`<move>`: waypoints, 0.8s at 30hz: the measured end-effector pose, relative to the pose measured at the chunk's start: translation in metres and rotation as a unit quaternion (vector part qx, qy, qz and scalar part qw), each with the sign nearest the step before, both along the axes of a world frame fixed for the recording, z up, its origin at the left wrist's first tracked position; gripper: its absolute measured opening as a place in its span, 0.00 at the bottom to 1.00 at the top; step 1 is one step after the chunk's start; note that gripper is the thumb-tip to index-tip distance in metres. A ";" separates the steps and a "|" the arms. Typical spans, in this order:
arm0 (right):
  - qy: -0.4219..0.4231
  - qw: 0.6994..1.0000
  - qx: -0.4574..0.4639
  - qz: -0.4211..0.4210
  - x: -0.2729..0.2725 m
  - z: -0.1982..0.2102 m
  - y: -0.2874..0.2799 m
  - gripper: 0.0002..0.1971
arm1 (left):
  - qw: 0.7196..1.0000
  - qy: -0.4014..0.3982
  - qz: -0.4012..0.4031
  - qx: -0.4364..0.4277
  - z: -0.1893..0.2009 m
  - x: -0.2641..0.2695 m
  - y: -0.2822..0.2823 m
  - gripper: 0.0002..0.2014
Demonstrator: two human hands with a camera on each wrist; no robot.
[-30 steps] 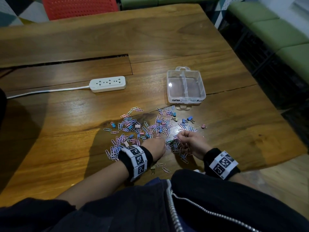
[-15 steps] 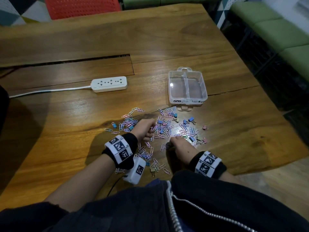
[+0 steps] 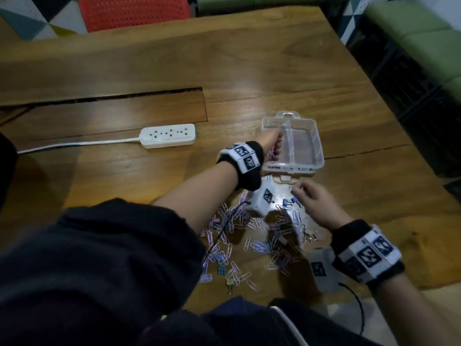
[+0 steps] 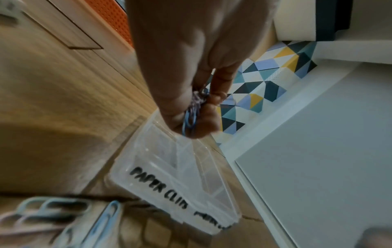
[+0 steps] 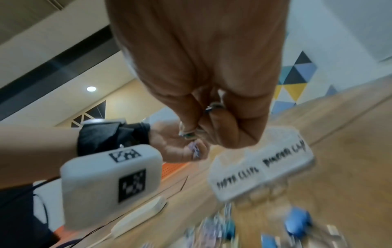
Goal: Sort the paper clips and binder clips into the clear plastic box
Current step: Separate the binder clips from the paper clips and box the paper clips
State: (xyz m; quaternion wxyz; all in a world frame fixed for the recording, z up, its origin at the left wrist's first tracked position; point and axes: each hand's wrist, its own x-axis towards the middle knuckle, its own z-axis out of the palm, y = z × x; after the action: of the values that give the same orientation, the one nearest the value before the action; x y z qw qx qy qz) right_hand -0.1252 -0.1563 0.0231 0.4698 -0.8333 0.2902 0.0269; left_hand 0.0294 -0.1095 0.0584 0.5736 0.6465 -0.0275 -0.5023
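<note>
Item: clear plastic box [image 3: 309, 143], open on the wooden table [image 3: 274, 71], two compartments, near wall lettered "PAPER CLIP".
Item: left hand [image 3: 270, 142], fingers curled round a bunch of paper clips [image 4: 192, 109], held over the box's left compartment.
Item: right hand [image 3: 315, 204], fingers pinched on a few clips I cannot identify, above the loose clip pile [image 3: 257, 236] in front of the box.
Step, as I judge it: depositing. Next I would loosen the left hand's fingers low over that compartment.

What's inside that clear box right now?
The right half of the box looks empty. The left hand, gripping paper clips, covers much of the left half.
</note>
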 end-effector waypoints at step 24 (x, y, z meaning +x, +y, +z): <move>-0.072 0.985 0.031 -0.156 0.084 0.005 -0.044 0.13 | 0.921 -0.354 -0.132 0.093 -0.023 0.012 0.030 0.12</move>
State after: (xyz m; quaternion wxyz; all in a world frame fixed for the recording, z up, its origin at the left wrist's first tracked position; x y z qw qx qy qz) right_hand -0.0408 -0.2003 0.0279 0.5134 -0.7625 0.3812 -0.0982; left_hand 0.0419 -0.0791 0.0358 0.3920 0.8230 -0.2676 -0.3120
